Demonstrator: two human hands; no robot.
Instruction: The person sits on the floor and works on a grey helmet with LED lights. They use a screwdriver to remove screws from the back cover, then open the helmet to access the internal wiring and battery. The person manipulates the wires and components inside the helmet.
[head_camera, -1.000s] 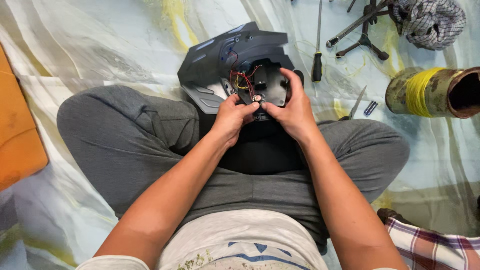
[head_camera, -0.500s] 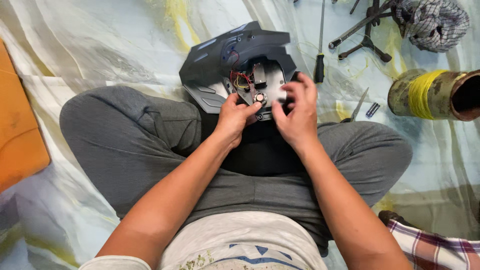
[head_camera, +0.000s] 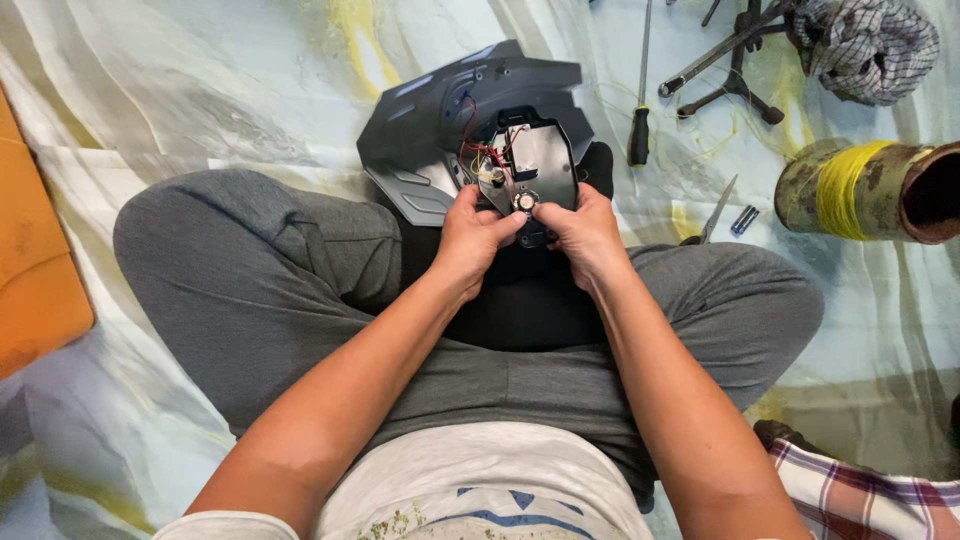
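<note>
I sit cross-legged in grey trousers on a pale sheet. A dark grey plastic shell (head_camera: 430, 130) lies on the sheet past my knees. In front of it I hold a small black housing (head_camera: 540, 165) with red and white wires and a round silver part at its lower end. My left hand (head_camera: 472, 235) grips the housing's lower left edge, thumb by the round part. My right hand (head_camera: 583, 232) grips the lower right edge, thumb touching the same part.
A long screwdriver (head_camera: 641, 110) lies right of the shell. Scissors (head_camera: 712, 215) and two small batteries (head_camera: 743, 220) lie near my right knee. A rusty can wound with yellow cord (head_camera: 865, 190), a metal stand (head_camera: 735, 60), a checked cloth (head_camera: 865, 45) and an orange cushion (head_camera: 35, 250) surround me.
My right hand has come down from the housing's upper right side to its lower right edge. The housing is now more exposed and both thumbs meet at the round part.
</note>
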